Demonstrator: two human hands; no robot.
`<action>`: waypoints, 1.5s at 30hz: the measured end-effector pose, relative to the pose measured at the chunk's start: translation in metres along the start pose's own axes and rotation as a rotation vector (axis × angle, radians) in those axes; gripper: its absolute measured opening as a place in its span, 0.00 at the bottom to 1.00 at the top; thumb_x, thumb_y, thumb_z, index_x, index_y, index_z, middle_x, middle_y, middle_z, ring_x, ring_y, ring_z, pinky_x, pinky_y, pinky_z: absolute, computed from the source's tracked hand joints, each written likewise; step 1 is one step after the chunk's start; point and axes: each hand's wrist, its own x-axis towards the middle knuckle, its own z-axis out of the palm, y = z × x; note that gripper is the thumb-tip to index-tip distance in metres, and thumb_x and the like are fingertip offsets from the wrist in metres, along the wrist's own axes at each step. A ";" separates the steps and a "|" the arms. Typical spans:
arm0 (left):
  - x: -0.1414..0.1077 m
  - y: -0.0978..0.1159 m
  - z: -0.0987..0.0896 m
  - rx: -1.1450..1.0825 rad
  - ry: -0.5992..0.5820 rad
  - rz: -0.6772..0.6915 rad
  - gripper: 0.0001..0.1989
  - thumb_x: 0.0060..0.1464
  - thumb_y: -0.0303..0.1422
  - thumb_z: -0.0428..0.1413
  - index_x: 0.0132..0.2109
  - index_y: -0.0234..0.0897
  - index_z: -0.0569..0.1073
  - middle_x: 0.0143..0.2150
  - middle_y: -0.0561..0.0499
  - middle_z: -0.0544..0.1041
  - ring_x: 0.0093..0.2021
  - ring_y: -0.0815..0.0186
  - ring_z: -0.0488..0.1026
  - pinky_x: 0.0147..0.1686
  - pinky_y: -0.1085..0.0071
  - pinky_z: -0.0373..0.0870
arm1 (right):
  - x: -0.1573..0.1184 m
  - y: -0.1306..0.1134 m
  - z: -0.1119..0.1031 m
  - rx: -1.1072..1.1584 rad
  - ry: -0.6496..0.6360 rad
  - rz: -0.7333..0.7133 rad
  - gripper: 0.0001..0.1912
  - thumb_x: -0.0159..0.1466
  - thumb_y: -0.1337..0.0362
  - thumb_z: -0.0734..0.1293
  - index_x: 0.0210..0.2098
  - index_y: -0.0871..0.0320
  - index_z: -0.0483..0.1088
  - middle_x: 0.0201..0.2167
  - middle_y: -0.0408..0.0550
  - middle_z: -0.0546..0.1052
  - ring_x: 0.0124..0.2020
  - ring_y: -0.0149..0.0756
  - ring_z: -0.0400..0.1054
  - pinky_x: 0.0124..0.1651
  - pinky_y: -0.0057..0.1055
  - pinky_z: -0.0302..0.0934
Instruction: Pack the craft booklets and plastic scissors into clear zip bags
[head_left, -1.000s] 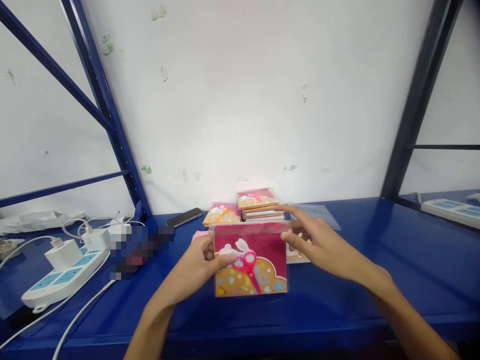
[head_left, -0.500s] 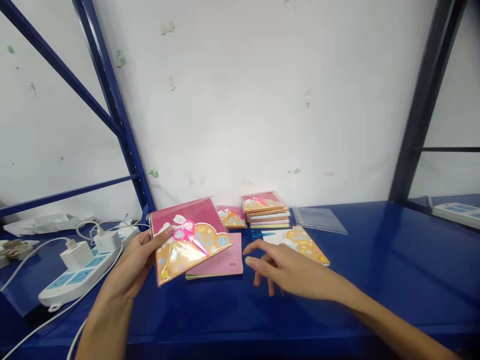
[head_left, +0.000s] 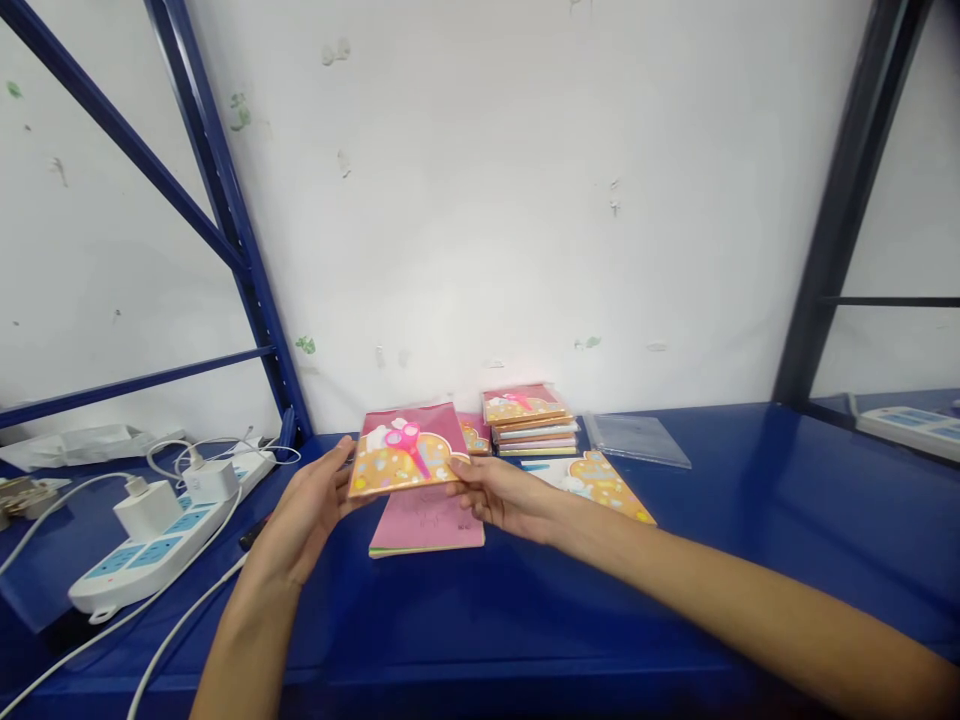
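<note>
Both my hands hold a pink-and-orange card packet in a transparent sleeve (head_left: 409, 450), printed with pink scissors and a white rabbit. My left hand (head_left: 307, 512) grips its left edge, and my right hand (head_left: 502, 498) grips its right edge. The packet is tilted and hangs just above a pink notebook (head_left: 426, 525) lying on the blue shelf (head_left: 480, 620). Behind it stands a stack of similar packets and booklets (head_left: 531, 422). A loose orange printed card (head_left: 592, 487) lies to the right of my right hand.
A white power strip (head_left: 157, 540) with a plugged-in charger (head_left: 142, 508) and white cables lies at the left. A transparent plastic sleeve (head_left: 636, 440) lies at the back right. Blue steel uprights (head_left: 847, 200) rise against the white wall.
My right hand has moved from beside the notebook onto the packet's right edge. The packet has moved right and now lies flatter, held by both hands over the notebook.
</note>
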 end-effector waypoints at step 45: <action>-0.013 0.002 0.005 0.335 -0.132 0.090 0.25 0.53 0.47 0.63 0.53 0.37 0.74 0.43 0.44 0.82 0.36 0.62 0.80 0.37 0.68 0.75 | 0.081 -0.006 -0.005 -2.182 0.234 -0.580 0.14 0.68 0.77 0.60 0.43 0.68 0.78 0.42 0.64 0.81 0.45 0.50 0.77 0.43 0.37 0.68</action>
